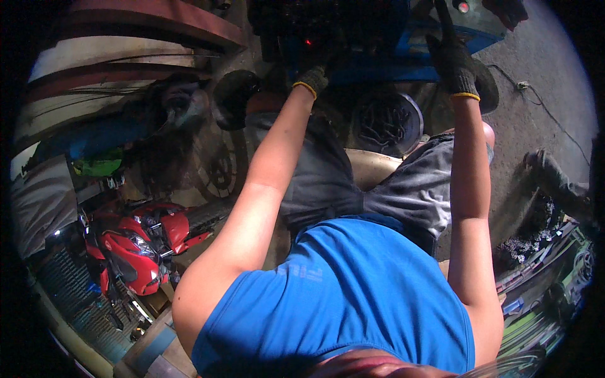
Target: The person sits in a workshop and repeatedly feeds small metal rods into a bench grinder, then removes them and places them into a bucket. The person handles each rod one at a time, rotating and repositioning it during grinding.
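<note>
My left hand (315,77), in a grey knit glove with a yellow cuff, reaches into the dark middle of a blue machine (391,74). Shadow hides its fingers and anything they may touch. My right hand (455,66), gloved the same way, is at the machine's right part. One finger stretches away from me and the thumb stands apart; nothing shows in its grasp. A lit red button or lamp (464,7) is just beyond that hand. Between my knees sits a round black tub (413,129) holding several dark, bent metal pieces (384,120).
A red motorcycle (135,252) stands at the left, near a spoked wheel (220,173). Reddish beams (157,22) cross the far left. A cable (548,104) runs over the concrete floor at right. Long metal bars (535,315) and a heap of small metal pieces (526,246) lie nearer.
</note>
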### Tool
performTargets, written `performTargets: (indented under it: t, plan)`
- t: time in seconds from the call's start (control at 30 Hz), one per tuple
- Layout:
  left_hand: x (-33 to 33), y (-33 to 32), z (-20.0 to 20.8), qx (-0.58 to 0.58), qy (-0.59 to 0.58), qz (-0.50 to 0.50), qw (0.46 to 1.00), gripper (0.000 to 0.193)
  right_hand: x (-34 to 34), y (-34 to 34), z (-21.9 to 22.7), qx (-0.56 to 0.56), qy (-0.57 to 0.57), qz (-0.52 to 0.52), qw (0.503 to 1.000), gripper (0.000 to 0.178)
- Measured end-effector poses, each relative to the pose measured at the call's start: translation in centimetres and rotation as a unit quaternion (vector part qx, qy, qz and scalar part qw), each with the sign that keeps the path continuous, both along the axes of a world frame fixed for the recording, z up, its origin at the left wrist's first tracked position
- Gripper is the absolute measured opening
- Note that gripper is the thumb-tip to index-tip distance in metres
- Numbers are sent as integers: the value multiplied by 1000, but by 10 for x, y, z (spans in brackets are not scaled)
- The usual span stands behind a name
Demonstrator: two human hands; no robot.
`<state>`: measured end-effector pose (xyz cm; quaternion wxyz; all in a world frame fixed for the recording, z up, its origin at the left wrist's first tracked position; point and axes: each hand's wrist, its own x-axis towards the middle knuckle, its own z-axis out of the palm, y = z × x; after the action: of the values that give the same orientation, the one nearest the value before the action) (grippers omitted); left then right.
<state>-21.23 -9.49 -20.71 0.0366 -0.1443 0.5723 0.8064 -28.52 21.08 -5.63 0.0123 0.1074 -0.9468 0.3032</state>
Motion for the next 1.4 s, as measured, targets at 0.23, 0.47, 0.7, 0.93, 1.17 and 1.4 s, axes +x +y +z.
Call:
performTargets:
  t: [0.23, 0.47, 0.7, 0.93, 1.17, 1.4]
  plan:
    - [-1, -3, 13, -76, -6, 118, 990, 48, -8, 3, -8, -3, 79, 12, 997, 78]
    - [2, -20, 2, -333, 81, 76, 936, 49, -3, 2, -3, 13, 14, 3, 1000, 72]
    - [-18, -27, -7, -401, 136, 24, 906, 51, -10, 8, -5, 13, 56, 17, 998, 77]
    - [-40, -37, -17, -407, 174, -32, 896, 52, -5, 9, 7, -19, 54, -17, 998, 77]
    - [-54, -44, 35, -697, 275, 25, 661, 46, -7, 28, 5, -17, 81, -47, 995, 75]
    - [-61, -50, 33, -639, 181, -40, 747, 55, -16, 31, 6, 10, -3, -51, 999, 73]
